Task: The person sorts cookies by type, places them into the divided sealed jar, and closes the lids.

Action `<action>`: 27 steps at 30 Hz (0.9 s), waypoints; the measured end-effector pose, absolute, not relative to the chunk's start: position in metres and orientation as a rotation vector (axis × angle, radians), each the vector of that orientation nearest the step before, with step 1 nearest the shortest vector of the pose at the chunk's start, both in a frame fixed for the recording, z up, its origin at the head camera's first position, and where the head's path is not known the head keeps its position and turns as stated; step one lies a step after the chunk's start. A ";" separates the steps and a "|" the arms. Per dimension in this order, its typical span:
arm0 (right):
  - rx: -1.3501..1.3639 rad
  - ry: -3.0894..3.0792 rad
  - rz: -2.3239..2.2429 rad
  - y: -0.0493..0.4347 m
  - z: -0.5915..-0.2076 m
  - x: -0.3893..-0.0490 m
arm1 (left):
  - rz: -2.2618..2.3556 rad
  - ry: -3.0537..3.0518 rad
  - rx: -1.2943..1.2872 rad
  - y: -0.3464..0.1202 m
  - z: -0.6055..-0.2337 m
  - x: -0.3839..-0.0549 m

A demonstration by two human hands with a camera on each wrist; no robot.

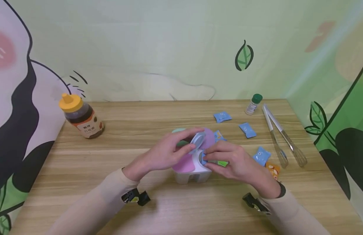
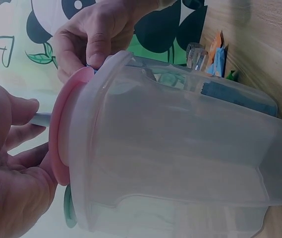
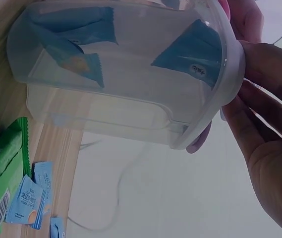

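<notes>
A clear plastic storage box (image 2: 180, 129) with a white top and coloured round lids stands mid-table. My left hand (image 1: 166, 150) pinches the raised pale blue lid (image 1: 198, 140) between thumb and fingers. Beside it, my right hand (image 1: 234, 161) pinches a blue snack packet (image 1: 203, 159) at the uncovered opening. Through the box wall in the right wrist view, that packet hangs just inside the mouth, and more blue packets (image 3: 76, 25) lie at the bottom of the same compartment. The pink lid (image 1: 183, 164), purple lid (image 1: 209, 138) and green lid (image 1: 179, 131) are down.
Blue packets (image 1: 247, 130), an orange packet (image 1: 273, 170) and a green packet (image 3: 4, 183) lie right of the box. Metal tongs (image 1: 287, 142) and a small green-capped jar (image 1: 253, 105) are farther right. A yellow-capped brown bottle (image 1: 83, 119) stands at the left.
</notes>
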State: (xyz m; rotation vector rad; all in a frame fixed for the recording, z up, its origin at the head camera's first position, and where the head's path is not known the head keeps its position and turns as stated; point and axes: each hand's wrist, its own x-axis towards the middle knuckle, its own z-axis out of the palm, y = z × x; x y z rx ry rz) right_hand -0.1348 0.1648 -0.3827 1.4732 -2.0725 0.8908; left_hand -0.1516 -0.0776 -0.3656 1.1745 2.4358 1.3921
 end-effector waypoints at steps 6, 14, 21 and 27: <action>1.494 -2.020 0.896 0.163 -0.382 -0.135 | 1.382 2.440 1.174 -0.077 -0.365 -0.151; 1.519 -2.064 0.893 0.164 -0.382 -0.136 | 1.386 2.434 1.170 -0.077 -0.364 -0.151; 1.541 -2.227 0.802 0.165 -0.377 -0.132 | 1.379 2.444 1.176 -0.077 -0.364 -0.151; 1.598 -2.438 0.664 0.168 -0.365 -0.128 | 1.383 2.439 1.155 -0.078 -0.364 -0.151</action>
